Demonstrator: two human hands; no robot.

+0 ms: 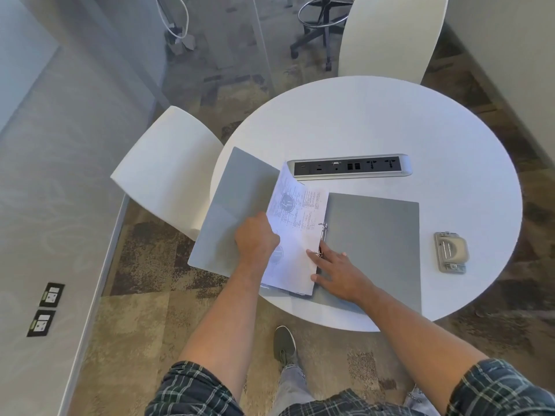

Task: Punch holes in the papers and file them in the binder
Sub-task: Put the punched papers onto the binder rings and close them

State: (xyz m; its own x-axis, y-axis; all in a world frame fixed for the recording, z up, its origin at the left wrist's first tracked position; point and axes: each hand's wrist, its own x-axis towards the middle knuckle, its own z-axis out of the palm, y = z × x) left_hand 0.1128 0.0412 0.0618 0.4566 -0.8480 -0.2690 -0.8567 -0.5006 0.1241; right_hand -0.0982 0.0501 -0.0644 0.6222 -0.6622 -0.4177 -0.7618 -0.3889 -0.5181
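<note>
Head view: grey binder (372, 235) lies open at the round table (390, 121) near edge, spine pointing away. My left hand (255, 238) grips the papers (295, 235) (tilted up); right hand (336, 271) rests flat, fingers straight, beside the rings (322, 235). Hole punch (450, 252) sits well apart rightward.

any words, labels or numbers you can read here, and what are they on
None can be read.
White printed papers in the open grey binder: lines of text and round seals, too blurred.
Grey metal hole punch: no legible marking.
Silver socket strip in the round white table: no legible labels.
</note>
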